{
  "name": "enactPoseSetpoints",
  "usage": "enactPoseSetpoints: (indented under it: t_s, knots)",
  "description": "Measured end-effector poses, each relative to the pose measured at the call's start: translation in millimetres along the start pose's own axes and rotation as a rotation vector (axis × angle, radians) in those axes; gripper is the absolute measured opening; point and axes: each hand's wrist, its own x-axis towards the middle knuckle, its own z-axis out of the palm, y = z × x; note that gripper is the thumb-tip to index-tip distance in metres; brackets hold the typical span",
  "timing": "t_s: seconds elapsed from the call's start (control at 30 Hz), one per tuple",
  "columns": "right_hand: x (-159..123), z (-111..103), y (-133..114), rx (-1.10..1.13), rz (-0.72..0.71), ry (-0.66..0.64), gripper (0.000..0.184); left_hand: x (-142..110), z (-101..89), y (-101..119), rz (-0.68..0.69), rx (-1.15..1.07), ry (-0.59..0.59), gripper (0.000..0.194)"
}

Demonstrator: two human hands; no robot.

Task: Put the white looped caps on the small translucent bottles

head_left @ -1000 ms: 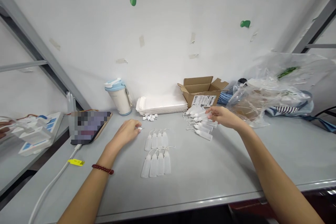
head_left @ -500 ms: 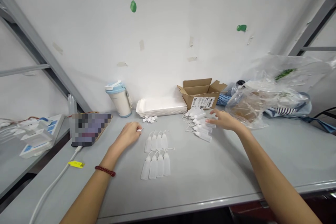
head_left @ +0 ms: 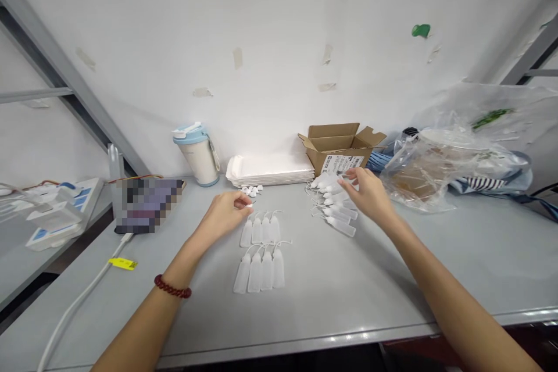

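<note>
My left hand pinches a small white cap with a thin dark pin, just above the table. Behind its fingertips lies a small pile of similar white caps. My right hand reaches to a loose heap of translucent squeeze bottles, thumb and fingers closed around the end of one bottle, partly hidden. Between my hands, two neat rows of the same bottles lie flat: a back row and a front row, their thin tethers pointing away from me.
A stack of white trays and an open cardboard box stand by the wall. Left of them are a tumbler, a blurred phone-like device with a white cable, and a power strip. A plastic bag lies right.
My left hand has moved right with the cap, towards the back row of bottles. My right hand's fingers have closed on a bottle at the heap's top. The view has shifted slightly.
</note>
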Motion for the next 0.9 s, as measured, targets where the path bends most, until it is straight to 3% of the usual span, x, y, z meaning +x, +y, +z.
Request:
enactPoseSetpoints:
  t_s: [0.07, 0.17, 0.23, 0.3, 0.57, 0.73, 0.9]
  knots:
    - [-15.4, 9.7, -25.7, 0.148, -0.192, -0.082, 0.025, -5.2, 3.0, 12.1, -0.008, -0.138, -0.048, 0.018]
    - [-42.7, 22.2, -62.2, 0.313, -0.511, -0.504, 0.027, -9.9, 8.1, 20.9, -0.053, -0.281, -0.095, 0.019]
    - [-56.4, 27.0, -77.7, 0.281, -0.559, -0.642, 0.028, -10.7, 11.3, 21.1, -0.072, -0.344, -0.118, 0.02]
    - [-63.2, 30.0, -84.7, 0.226, -0.543, -0.698, 0.029, -10.4, 14.0, 19.3, -0.072, -0.383, -0.15, 0.021]
    - [-58.4, 42.6, -75.0, 0.079, -0.54, -0.569, 0.023, -10.6, 20.7, 21.0, -0.069, -0.498, -0.129, 0.022]
    - [-58.5, 42.3, -71.2, 0.273, -0.512, -0.415, 0.017, -11.5, 23.1, 21.9, -0.173, -0.766, -0.091, 0.025]
    - [-61.6, 36.5, -75.5, 0.473, -0.527, -0.417, 0.01, -11.0, 27.9, 20.6, -0.184, -0.935, -0.135, 0.025]
